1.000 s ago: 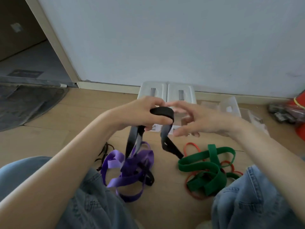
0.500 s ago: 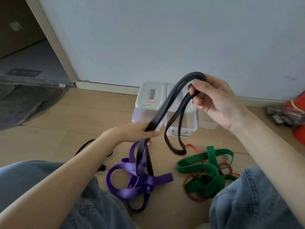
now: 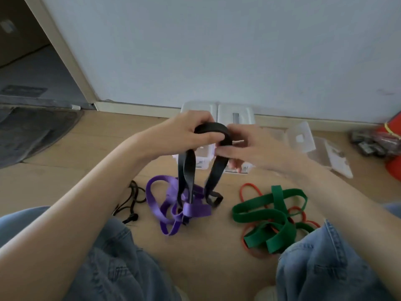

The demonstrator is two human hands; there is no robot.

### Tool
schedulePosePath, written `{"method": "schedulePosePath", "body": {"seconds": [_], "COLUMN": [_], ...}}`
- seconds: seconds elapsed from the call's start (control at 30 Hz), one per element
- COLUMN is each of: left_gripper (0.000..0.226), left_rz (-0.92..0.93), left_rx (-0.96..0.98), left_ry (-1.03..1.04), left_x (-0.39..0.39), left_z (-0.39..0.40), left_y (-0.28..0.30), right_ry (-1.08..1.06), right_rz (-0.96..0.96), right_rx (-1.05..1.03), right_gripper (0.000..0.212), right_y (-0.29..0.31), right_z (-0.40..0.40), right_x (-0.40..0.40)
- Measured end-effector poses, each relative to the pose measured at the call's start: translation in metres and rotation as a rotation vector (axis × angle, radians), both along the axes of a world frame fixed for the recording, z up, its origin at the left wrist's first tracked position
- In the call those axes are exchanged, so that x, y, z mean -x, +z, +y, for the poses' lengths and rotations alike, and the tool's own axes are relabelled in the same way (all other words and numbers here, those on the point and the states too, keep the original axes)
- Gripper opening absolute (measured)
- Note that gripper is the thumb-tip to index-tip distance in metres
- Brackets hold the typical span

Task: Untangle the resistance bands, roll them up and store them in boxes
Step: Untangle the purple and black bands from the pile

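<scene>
A black resistance band (image 3: pixel 213 174) is held up above the wooden floor, its top folded into a small loop. My left hand (image 3: pixel 184 135) grips that loop from the left, thumb over it. My right hand (image 3: pixel 245 148) pinches the band's right side just below the loop. The band's two lengths hang down into a purple band (image 3: pixel 171 203) that lies tangled on the floor. To the right, a green band (image 3: pixel 269 218) lies knotted with a thin red band (image 3: pixel 249 187). Two clear lidded boxes (image 3: pixel 236 114) stand by the wall behind my hands.
A thin black cord (image 3: pixel 130 200) lies left of the purple band. An open clear box with its lid (image 3: pixel 303 137) sits at the right. A red object (image 3: pixel 392 148) and dark clutter are at the far right. A dark mat (image 3: pixel 32 131) lies by the doorway. My denim-clad knees frame the floor.
My right hand has come down from high near the wall to meet my left hand. The black band, stretched out half a second ago, is now folded into a small loop between both hands.
</scene>
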State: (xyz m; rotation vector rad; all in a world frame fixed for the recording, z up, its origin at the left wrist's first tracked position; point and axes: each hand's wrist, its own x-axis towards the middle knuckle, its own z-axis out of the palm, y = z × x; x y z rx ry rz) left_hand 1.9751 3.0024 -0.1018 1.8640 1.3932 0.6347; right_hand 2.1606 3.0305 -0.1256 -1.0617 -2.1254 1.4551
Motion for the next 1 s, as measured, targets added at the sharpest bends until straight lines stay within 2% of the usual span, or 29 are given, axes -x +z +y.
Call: {"method": "schedulePosePath", "body": {"seconds": [0.07, 0.13, 0.2, 0.27, 0.37, 0.43, 0.5, 0.57, 0.6, 0.63, 0.67, 0.73, 0.8, 0.83, 0.93, 1.0], "left_gripper": [0.013, 0.010, 0.014, 0.019, 0.014, 0.014, 0.014, 0.009, 0.005, 0.003, 0.008, 0.013, 0.021, 0.029, 0.048, 0.047], "left_rz": [0.019, -0.012, -0.004, 0.078, 0.164, 0.125, -0.100, -0.402, -0.499, -0.533, -0.522, -0.459, -0.393, -0.358, -0.332, -0.351], "left_rx": [-0.015, 0.016, 0.118, 0.245, 0.284, 0.220, 0.146, 0.096, 0.080, 0.073, 0.075, 0.089, 0.120, 0.140, 0.206, 0.210], "left_ry": [-0.001, 0.003, -0.048, -0.095, -0.091, 0.014, 0.152, 0.188, 0.157, 0.118, 0.083, 0.043, 0.022, 0.012, 0.007, -0.002], "left_x": [0.004, 0.006, 0.004, 0.004, 0.015, 0.026, 0.035, 0.038, 0.037, 0.034, 0.029, 0.017, 0.010, 0.009, 0.012, 0.018], "left_z": [0.002, 0.002, 0.000, -0.006, -0.009, -0.003, 0.003, 0.003, 0.002, 0.000, -0.002, -0.004, -0.005, -0.005, -0.007, -0.007], "left_y": [-0.007, -0.022, -0.044, -0.068, -0.083, -0.073, -0.052, -0.027, -0.017, -0.010, -0.004, 0.001, 0.001, 0.000, -0.003, -0.006], "right_ry": [-0.105, -0.134, -0.126, -0.171, -0.311, -0.354, -0.310, -0.119, -0.027, 0.004, -0.030, -0.098, -0.032, 0.020, 0.051, 0.081], "right_rz": [0.059, 0.230, 0.459, 0.629, 0.719, 0.535, 0.062, -0.479, -0.634, -0.663, -0.584, -0.309, -0.076, -0.024, -0.100, -0.137], "right_rx": [-0.069, -0.032, 0.042, 0.078, 0.122, 0.062, -0.015, -0.018, -0.023, -0.037, -0.070, -0.138, -0.040, 0.006, -0.041, -0.084], "right_gripper": [0.010, 0.005, 0.012, 0.014, 0.015, 0.010, 0.019, 0.042, 0.058, 0.077, 0.094, 0.106, 0.083, 0.069, 0.042, 0.026], "right_y": [0.006, 0.016, 0.023, 0.025, 0.024, 0.019, 0.011, 0.001, -0.003, -0.005, -0.003, 0.006, 0.009, 0.007, 0.003, 0.004], "right_z": [0.001, 0.004, 0.007, 0.009, 0.015, 0.020, 0.023, 0.018, 0.016, 0.014, 0.011, 0.006, 0.004, 0.002, 0.000, 0.000], "right_x": [0.005, 0.004, 0.003, -0.001, -0.012, -0.023, -0.034, -0.039, -0.039, -0.037, -0.034, -0.024, -0.012, -0.006, 0.010, 0.017]}}
